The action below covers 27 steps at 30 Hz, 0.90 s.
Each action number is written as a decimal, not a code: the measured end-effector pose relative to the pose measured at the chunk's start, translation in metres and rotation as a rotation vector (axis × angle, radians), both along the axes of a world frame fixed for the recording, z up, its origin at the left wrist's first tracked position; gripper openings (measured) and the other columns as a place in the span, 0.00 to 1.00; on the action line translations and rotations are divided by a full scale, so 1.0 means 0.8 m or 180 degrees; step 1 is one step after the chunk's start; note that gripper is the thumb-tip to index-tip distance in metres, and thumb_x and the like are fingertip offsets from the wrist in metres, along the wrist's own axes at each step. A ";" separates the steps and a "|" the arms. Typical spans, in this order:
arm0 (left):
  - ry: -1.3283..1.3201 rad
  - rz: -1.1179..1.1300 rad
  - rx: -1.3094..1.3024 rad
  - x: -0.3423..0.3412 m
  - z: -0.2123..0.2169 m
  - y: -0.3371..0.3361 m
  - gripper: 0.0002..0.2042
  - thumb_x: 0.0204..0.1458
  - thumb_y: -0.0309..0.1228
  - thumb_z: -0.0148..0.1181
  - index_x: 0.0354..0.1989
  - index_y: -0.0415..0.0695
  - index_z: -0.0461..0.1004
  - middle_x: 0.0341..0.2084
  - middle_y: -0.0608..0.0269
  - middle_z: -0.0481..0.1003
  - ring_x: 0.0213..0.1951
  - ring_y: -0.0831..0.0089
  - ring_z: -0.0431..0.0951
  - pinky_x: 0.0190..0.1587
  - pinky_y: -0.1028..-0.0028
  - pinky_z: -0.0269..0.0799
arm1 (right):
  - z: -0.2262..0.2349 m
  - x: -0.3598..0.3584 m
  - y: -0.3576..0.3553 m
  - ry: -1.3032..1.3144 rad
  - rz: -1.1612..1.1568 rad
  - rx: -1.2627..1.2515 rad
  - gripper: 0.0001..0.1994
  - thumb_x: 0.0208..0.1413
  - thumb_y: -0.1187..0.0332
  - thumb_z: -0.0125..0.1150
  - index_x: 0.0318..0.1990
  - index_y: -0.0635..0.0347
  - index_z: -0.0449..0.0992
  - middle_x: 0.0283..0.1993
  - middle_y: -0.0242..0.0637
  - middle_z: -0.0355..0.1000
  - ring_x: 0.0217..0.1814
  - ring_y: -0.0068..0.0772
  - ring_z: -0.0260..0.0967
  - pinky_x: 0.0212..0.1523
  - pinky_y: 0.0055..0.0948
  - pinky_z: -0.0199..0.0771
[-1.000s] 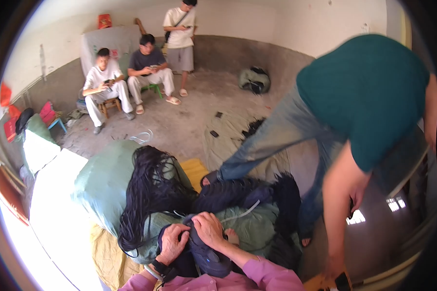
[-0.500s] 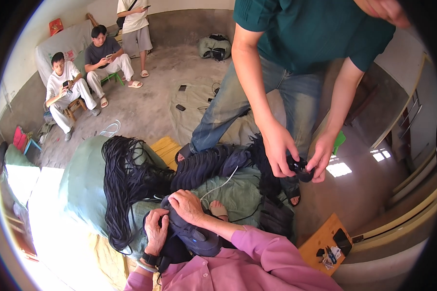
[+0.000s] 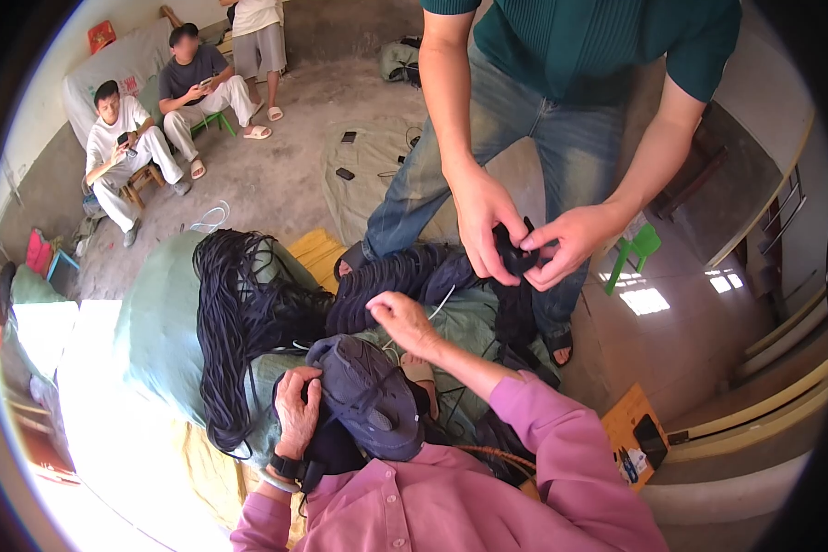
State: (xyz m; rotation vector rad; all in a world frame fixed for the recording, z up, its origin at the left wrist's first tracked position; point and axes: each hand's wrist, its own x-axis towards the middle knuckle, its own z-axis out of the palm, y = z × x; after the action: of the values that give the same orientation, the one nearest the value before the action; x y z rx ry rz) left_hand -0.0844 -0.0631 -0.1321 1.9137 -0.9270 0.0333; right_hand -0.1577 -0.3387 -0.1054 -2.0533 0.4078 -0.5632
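Observation:
A dark navy shoe upper (image 3: pixel 363 391) with a dark lace rests in my lap. My left hand (image 3: pixel 297 405) is closed on its left edge, thumb and fingers curled together. Beyond the shoe, my right hand (image 3: pixel 403 322) is raised off it with the fingers closed in a pinch; whatever is between them is too small to make out. A thick bundle of black laces (image 3: pixel 235 322) drapes over a green sack (image 3: pixel 156 331) at the left. Behind my right hand lies a row of stacked dark shoe uppers (image 3: pixel 386 293).
A person in a green shirt (image 3: pixel 598 55) stands close in front, handling a small black object (image 3: pixel 517 248). Several others are at the far left. A wooden board (image 3: pixel 626 419) with a phone lies at right, near a green stool (image 3: pixel 635 248). A white cord (image 3: pixel 440 308) crosses the sacking.
My right hand has lifted off the shoe and moved away to the right, its fingers closed. My left hand stays at the edge. The standing person's hands have shifted left and farther off.

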 end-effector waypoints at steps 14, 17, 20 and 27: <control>-0.0009 -0.0011 -0.0074 0.000 -0.001 -0.003 0.06 0.57 0.25 0.62 0.42 0.43 0.79 0.41 0.57 0.80 0.47 0.54 0.79 0.54 0.61 0.72 | 0.057 -0.028 -0.080 0.0398 -0.0271 0.0136 0.13 0.64 0.63 0.59 0.47 0.62 0.82 0.39 0.42 0.82 0.41 0.38 0.80 0.45 0.36 0.78; -0.0083 0.0031 -0.0080 0.003 0.002 -0.003 0.06 0.57 0.25 0.62 0.42 0.43 0.79 0.41 0.58 0.80 0.47 0.54 0.79 0.54 0.61 0.72 | 0.079 -0.034 -0.071 0.0410 -0.0134 0.0383 0.14 0.66 0.61 0.59 0.47 0.63 0.81 0.35 0.38 0.79 0.34 0.31 0.77 0.39 0.33 0.76; -0.0047 0.0107 -0.0146 0.002 0.006 0.007 0.05 0.56 0.25 0.63 0.40 0.43 0.80 0.39 0.56 0.80 0.45 0.53 0.80 0.53 0.60 0.73 | 0.104 -0.040 -0.055 0.0242 -0.0022 0.1001 0.16 0.68 0.58 0.59 0.45 0.64 0.80 0.32 0.33 0.76 0.29 0.21 0.70 0.32 0.27 0.71; -0.0248 -0.0041 -0.0005 0.000 0.000 0.005 0.07 0.57 0.29 0.64 0.41 0.44 0.81 0.39 0.56 0.80 0.46 0.53 0.80 0.53 0.58 0.74 | 0.134 -0.074 -0.048 0.0376 -0.0128 0.0178 0.24 0.70 0.49 0.54 0.33 0.64 0.78 0.26 0.32 0.71 0.30 0.25 0.65 0.34 0.32 0.64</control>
State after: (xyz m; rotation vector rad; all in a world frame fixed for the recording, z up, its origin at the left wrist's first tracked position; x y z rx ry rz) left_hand -0.0841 -0.0589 -0.1321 1.9163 -0.9912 0.1015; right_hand -0.2169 -0.3772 0.0018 -2.0343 0.5296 -0.4508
